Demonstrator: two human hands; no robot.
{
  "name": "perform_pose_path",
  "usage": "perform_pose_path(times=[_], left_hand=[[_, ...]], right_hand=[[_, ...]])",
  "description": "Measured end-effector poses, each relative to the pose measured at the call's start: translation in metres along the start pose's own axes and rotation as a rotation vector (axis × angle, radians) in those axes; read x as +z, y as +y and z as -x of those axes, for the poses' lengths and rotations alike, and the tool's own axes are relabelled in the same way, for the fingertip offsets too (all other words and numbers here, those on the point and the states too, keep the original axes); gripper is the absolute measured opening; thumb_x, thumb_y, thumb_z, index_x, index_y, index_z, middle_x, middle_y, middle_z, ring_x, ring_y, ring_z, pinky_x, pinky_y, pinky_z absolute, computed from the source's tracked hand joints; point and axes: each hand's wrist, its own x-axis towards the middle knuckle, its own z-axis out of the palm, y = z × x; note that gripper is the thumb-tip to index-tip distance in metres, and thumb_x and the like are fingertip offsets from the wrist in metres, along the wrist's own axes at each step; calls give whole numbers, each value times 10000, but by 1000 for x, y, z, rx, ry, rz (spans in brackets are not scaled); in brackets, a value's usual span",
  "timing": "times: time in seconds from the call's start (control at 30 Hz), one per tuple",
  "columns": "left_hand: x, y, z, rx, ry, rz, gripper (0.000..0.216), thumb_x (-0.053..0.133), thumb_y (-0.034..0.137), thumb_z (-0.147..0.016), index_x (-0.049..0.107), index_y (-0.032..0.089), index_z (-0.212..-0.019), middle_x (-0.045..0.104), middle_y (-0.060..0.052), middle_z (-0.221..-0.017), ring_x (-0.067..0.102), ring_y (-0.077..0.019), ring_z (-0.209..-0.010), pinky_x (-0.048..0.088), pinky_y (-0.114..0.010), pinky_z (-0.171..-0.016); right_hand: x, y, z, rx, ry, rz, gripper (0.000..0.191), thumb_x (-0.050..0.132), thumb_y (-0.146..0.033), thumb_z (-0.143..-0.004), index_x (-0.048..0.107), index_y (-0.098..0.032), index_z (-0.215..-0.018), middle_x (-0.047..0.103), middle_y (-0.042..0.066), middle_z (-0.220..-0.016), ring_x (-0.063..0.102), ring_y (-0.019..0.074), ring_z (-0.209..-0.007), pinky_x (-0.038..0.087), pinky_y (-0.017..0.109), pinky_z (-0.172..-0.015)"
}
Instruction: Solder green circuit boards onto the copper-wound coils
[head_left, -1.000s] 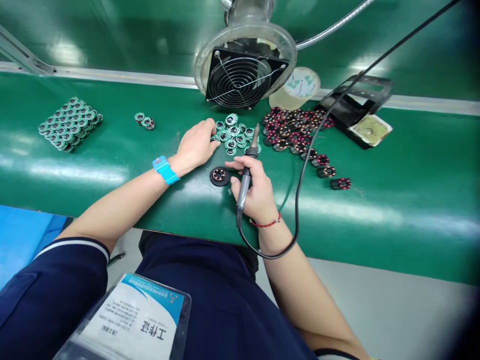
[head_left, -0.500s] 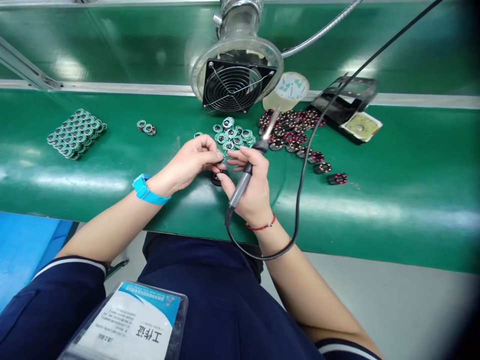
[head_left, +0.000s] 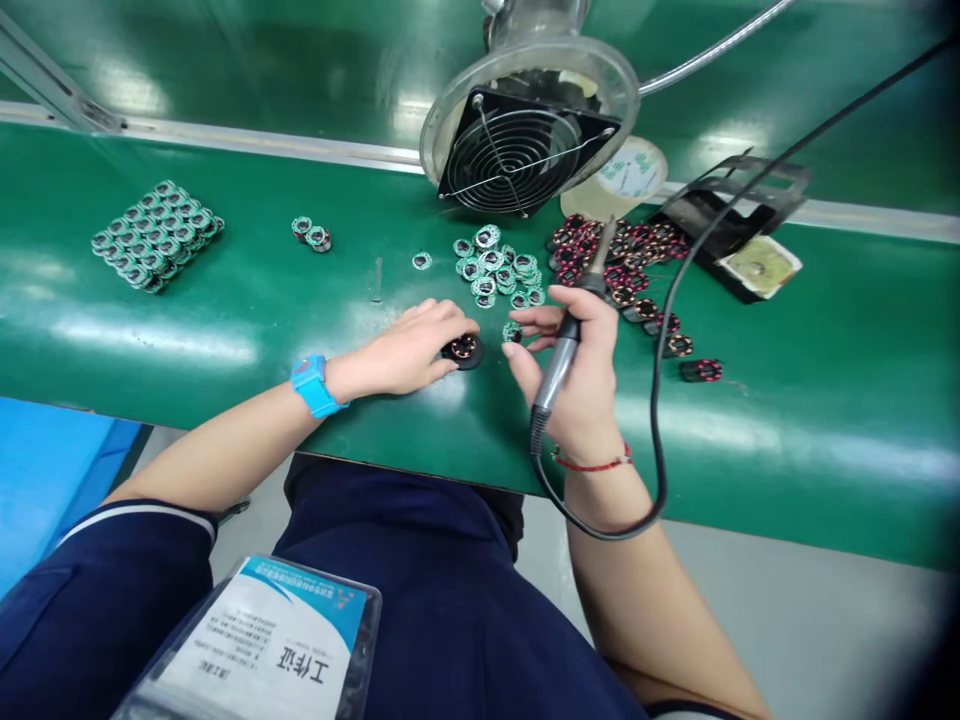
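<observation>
My left hand (head_left: 416, 347) has its thumb and fingers around a copper-wound motor stator (head_left: 464, 346), which sits on a round black base (head_left: 472, 362) on the bench. My right hand (head_left: 577, 365) carries a soldering iron (head_left: 560, 365) across the palm, its tip pointing up and away from me. Between the thumb and fingertips of that same hand is a small round green circuit board (head_left: 511, 331). Just beyond lies a loose pile of round green circuit boards (head_left: 491, 262), with a single board (head_left: 422, 261) apart to its left.
Wound stators (head_left: 630, 250) are heaped behind the iron's tip. Above hangs a fume extractor fan (head_left: 517, 160). A tape roll (head_left: 600, 195) and an iron stand (head_left: 739, 230) are at the back right. Stacked finished-looking pieces (head_left: 157, 235) sit far left. The iron's cable (head_left: 660, 400) loops over my right forearm.
My hands have separated. The right hand has moved right with the soldering iron and now shows a circuit board at its fingertips; the left has come down onto the stator. The view has shifted.
</observation>
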Motion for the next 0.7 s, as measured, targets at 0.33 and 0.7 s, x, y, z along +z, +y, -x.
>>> perform_pose_path(times=[0.33,0.7], left_hand=[[24,5,2,-116,155,-153,189,542,112,-875,620,102,-1046,612,-139,-1079,572,-278,-1022,485,-430,-898],[11,-15,1,66,230,165,127,556,34,-858,580,158,-846,585,-5,-817,526,-134,-763,440,-279,-724]], right_hand=[[21,-1,12,-27,-210,-128,593,681,-262,-874,381,-327,-1381,680,31,-1110,670,183,-1048,567,403,-959],[20,7,11,7,-230,-52,631,675,-255,-876,377,-348,-1424,655,42,-1157,643,222,-1085,546,483,-988]])
